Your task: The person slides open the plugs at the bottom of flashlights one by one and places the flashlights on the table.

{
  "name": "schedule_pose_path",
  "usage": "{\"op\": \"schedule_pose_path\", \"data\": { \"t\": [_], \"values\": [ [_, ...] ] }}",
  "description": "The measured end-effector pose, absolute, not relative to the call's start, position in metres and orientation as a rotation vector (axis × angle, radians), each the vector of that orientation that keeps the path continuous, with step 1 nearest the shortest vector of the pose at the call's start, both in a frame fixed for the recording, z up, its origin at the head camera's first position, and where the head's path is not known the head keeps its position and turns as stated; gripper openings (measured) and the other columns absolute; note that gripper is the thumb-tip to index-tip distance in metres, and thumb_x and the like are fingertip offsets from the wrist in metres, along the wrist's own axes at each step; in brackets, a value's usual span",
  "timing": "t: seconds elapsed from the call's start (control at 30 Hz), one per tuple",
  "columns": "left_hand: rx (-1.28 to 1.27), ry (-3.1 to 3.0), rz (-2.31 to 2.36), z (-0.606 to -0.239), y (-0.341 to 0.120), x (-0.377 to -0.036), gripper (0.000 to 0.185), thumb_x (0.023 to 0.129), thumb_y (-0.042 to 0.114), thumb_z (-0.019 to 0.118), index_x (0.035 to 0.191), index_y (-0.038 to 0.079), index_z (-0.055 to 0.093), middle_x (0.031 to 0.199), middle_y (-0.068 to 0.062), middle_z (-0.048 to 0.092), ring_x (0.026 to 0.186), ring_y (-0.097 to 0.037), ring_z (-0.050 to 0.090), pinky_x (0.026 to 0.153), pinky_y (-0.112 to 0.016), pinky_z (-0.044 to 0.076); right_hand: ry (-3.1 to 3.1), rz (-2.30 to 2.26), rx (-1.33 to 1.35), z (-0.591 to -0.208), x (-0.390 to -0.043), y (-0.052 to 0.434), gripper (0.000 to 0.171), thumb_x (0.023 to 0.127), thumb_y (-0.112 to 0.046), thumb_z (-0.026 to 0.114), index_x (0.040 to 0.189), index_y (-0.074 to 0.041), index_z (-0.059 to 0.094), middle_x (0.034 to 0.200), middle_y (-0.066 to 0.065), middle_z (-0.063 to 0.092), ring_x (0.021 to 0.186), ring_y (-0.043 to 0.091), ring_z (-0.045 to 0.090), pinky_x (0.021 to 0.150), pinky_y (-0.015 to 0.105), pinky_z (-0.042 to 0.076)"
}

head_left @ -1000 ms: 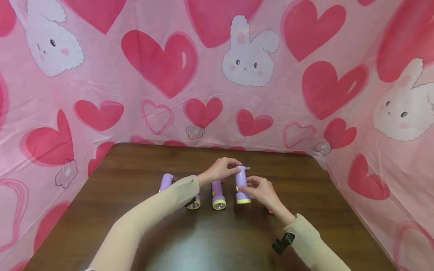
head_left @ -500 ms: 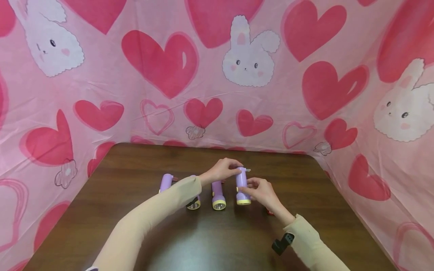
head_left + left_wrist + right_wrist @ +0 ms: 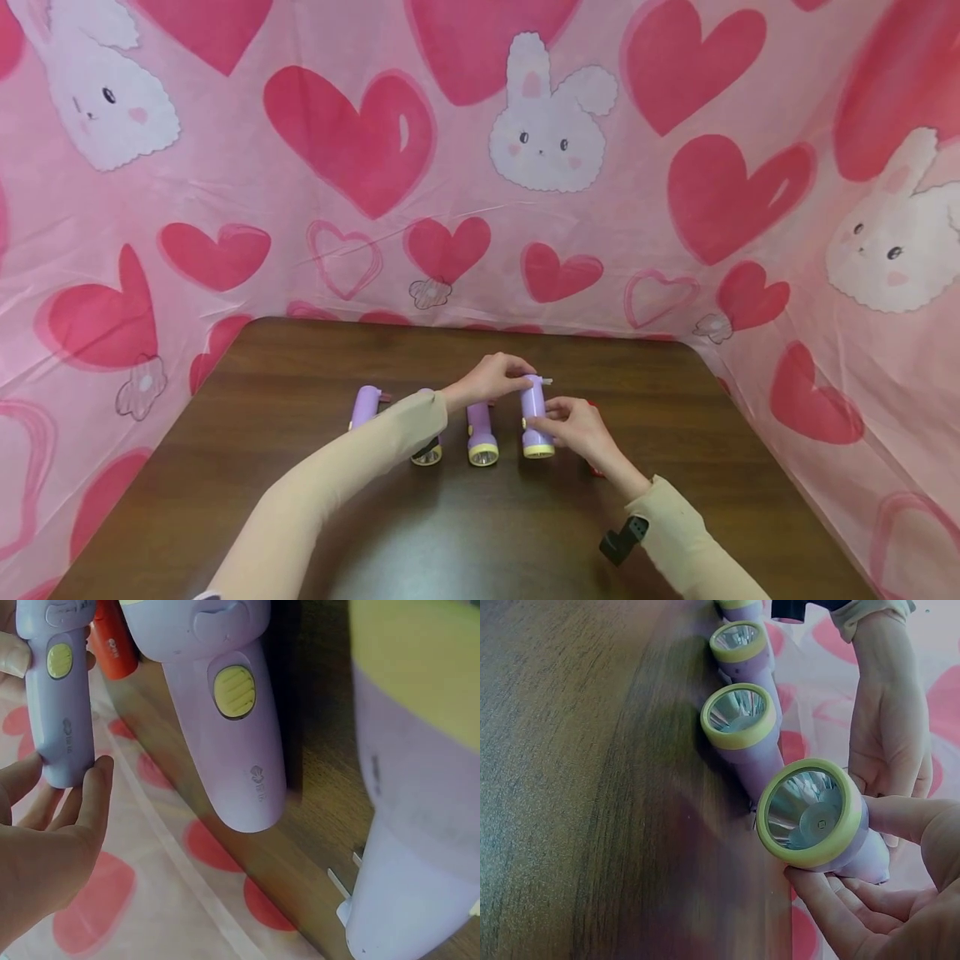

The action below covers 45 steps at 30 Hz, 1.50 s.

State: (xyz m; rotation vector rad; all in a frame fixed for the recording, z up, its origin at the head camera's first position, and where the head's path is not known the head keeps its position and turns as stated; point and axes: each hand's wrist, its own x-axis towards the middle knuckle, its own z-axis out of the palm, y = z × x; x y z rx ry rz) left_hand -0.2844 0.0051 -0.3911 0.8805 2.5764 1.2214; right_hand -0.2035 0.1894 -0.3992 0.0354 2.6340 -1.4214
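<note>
Several purple flashlights with yellow rims lie side by side on the dark wooden table [image 3: 300, 367]. Both hands hold the rightmost flashlight [image 3: 534, 412], just above or on the table. My left hand [image 3: 516, 377] pinches its tail end, seen in the left wrist view as the flashlight [image 3: 60, 697] with fingers [image 3: 86, 799] round its base. My right hand [image 3: 553, 423] grips its side near the yellow head; in the right wrist view the lens [image 3: 810, 814] faces the camera above my fingers [image 3: 832, 915]. A neighbouring flashlight [image 3: 482, 433] lies just to its left.
Another flashlight [image 3: 365, 406] lies at the far left, and one [image 3: 427, 454] is partly hidden under my left forearm. Small red pieces [image 3: 596, 471] lie by my right hand. Pink heart-and-bunny sheeting [image 3: 540, 142] walls the table on three sides.
The held flashlight has come down slightly toward the table. Both hands keep the same hold on it; the other flashlights have not moved.
</note>
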Motion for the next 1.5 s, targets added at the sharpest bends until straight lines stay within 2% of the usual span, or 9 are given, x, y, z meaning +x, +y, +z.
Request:
{"op": "schedule_pose_path", "data": {
  "t": [0.2,0.43,0.57,0.73,0.87,0.93,1.03,1.2,1.5],
  "values": [
    [0.9,2.59,1.2,-0.394,0.005,-0.286,0.026,0.096,0.018,0.065,0.118,0.006,0.071,0.116,-0.009,0.074,0.096,-0.015,0.065,0.081,-0.023,0.054,2.624,-1.432,0.029,-0.4,-0.203,0.188,0.043,0.082,-0.023,0.08,0.111,0.006,0.068,0.104,0.021,0.074,0.085,0.021,0.073,0.071,0.039,0.062],
    [0.878,2.5,1.218,-0.395,0.004,-0.288,0.026,0.096,0.018,0.063,0.118,0.005,0.071,0.111,-0.009,0.074,0.082,-0.034,0.068,0.054,-0.023,0.051,2.622,-1.412,0.044,-0.403,-0.206,0.189,0.044,0.082,-0.023,0.081,0.111,0.007,0.067,0.103,0.021,0.074,0.083,0.021,0.073,0.07,0.039,0.062],
    [0.932,2.496,1.2,-0.394,0.004,-0.287,0.025,0.096,0.018,0.063,0.116,0.005,0.071,0.104,-0.006,0.075,0.07,-0.029,0.066,0.051,-0.023,0.05,2.615,-1.4,0.053,-0.405,-0.207,0.19,0.045,0.082,-0.024,0.081,0.111,0.007,0.067,0.103,0.021,0.074,0.082,0.022,0.073,0.07,0.038,0.062],
    [0.883,2.491,1.192,-0.396,0.006,-0.289,0.026,0.096,0.017,0.063,0.117,0.004,0.071,0.11,-0.01,0.074,0.076,-0.036,0.066,0.05,-0.02,0.046,2.615,-1.377,0.068,-0.407,-0.209,0.189,0.046,0.082,-0.026,0.081,0.111,0.006,0.067,0.102,0.019,0.074,0.081,0.021,0.073,0.069,0.037,0.062],
    [0.861,2.496,1.174,-0.398,0.008,-0.291,0.025,0.096,0.016,0.064,0.117,0.004,0.071,0.111,-0.011,0.074,0.064,-0.023,0.059,0.048,-0.019,0.043,2.619,-1.354,0.077,-0.409,-0.21,0.19,0.045,0.082,-0.026,0.081,0.111,0.006,0.068,0.102,0.019,0.074,0.08,0.021,0.073,0.069,0.037,0.062],
    [0.87,2.514,1.152,-0.398,0.009,-0.292,0.025,0.095,0.016,0.065,0.116,0.005,0.071,0.11,-0.01,0.074,0.063,-0.014,0.056,0.051,-0.018,0.043,2.621,-1.345,0.07,-0.41,-0.211,0.19,0.046,0.083,-0.026,0.08,0.112,0.007,0.067,0.102,0.02,0.074,0.08,0.022,0.073,0.069,0.038,0.062],
    [0.883,2.554,1.105,-0.398,0.011,-0.293,0.024,0.094,0.016,0.066,0.115,0.005,0.072,0.111,-0.009,0.075,0.073,-0.009,0.057,0.06,-0.017,0.047,2.626,-1.326,0.062,-0.411,-0.211,0.191,0.045,0.083,-0.026,0.08,0.112,0.007,0.067,0.102,0.02,0.074,0.08,0.021,0.073,0.069,0.038,0.062],
    [0.903,2.594,1.047,-0.4,0.015,-0.296,0.024,0.092,0.016,0.068,0.113,0.006,0.073,0.112,-0.008,0.075,0.09,-0.013,0.064,0.073,-0.019,0.052,2.642,-1.289,0.071,-0.412,-0.212,0.192,0.044,0.084,-0.027,0.079,0.111,0.006,0.068,0.1,0.017,0.074,0.077,0.019,0.071,0.068,0.037,0.062],
    [0.894,2.563,1.021,-0.402,0.019,-0.297,0.022,0.091,0.017,0.069,0.109,0.006,0.074,0.107,-0.009,0.076,0.09,-0.012,0.064,0.075,-0.018,0.051,2.632,-1.247,0.094,-0.415,-0.211,0.192,0.045,0.084,-0.028,0.079,0.111,0.006,0.067,0.097,0.015,0.073,0.074,0.018,0.07,0.068,0.036,0.062]
  ]
}}
